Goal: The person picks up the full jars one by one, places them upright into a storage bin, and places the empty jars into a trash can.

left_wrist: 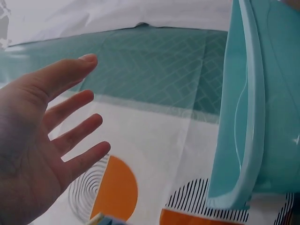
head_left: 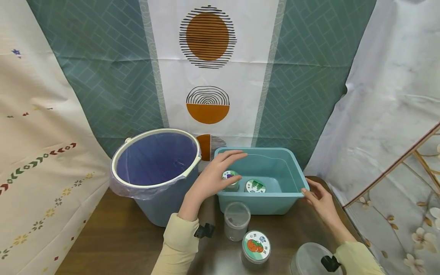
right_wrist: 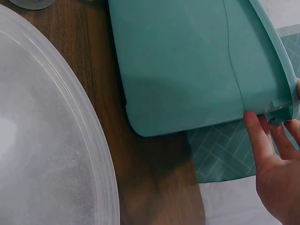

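Observation:
A teal plastic bin (head_left: 259, 205) stands on the table by the curtain. My right hand (head_left: 321, 202) holds its right front corner, thumb on the rim and fingers against the outer side (right_wrist: 269, 145). The left hand (head_left: 216, 175) hovers over the bin's left end with thumb and fingers spread and nothing between them; the left wrist view shows this hand (left_wrist: 47, 136) apart from the rim (left_wrist: 255, 108). Inside the bin are a jar with a green-leaf lid (head_left: 255, 186) and, partly hidden by the left thumb, a jar with a purple picture lid (head_left: 228, 175).
Left of the bin stands a blue bucket (head_left: 161, 206) with a white ring and bag liner. In front are a clear jar (head_left: 237, 220), a jar with an orange fruit picture lid (head_left: 256, 247), and another clear-lidded jar (head_left: 311, 258) beneath the right forearm. Curtains hang close behind.

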### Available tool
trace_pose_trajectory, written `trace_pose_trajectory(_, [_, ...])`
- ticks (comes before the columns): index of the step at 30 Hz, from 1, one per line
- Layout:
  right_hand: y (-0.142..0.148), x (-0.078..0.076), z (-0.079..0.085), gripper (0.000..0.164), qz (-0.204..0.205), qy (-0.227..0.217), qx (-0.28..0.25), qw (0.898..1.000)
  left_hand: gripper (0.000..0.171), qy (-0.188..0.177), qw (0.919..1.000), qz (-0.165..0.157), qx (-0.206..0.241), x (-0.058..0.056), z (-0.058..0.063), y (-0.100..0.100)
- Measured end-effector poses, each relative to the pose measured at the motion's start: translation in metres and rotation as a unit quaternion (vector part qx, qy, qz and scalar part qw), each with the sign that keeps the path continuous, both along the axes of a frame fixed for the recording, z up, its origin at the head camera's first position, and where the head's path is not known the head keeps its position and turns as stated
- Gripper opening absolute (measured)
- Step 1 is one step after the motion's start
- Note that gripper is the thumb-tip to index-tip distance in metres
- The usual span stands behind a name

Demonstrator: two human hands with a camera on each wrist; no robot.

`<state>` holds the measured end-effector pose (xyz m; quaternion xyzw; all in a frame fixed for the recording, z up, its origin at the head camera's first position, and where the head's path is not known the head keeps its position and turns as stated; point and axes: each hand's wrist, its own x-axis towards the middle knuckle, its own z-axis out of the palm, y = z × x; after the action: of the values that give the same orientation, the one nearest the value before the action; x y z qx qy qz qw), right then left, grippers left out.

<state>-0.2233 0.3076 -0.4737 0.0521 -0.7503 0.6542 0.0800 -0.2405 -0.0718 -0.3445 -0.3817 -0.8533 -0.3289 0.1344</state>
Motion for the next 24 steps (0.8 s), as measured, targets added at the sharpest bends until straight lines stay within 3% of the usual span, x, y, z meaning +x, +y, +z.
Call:
trace_pose_trajectory(9, [0.000, 0.000, 0.000, 0.056, 0.006, 0.003, -0.008, 1.000, 0.051, 0.078, 0.9946, 0.056, 0.039, 0.021, 0.009, -0.034])
trace_pose_trajectory(15, [0.001, 0.002, 0.001, 0.057, 0.000, -0.001, 0.007, 1.000, 0.049, 0.120, 0.9819, 0.130, 0.066, 0.035, 0.016, -0.068])
trace_pose_trajectory(24, [0.001, 0.002, -0.001, 0.057, 0.004, -0.002, -0.002, 1.000, 0.046, 0.142, 0.9668, 0.202, 0.065, 0.053, 0.007, -0.108])
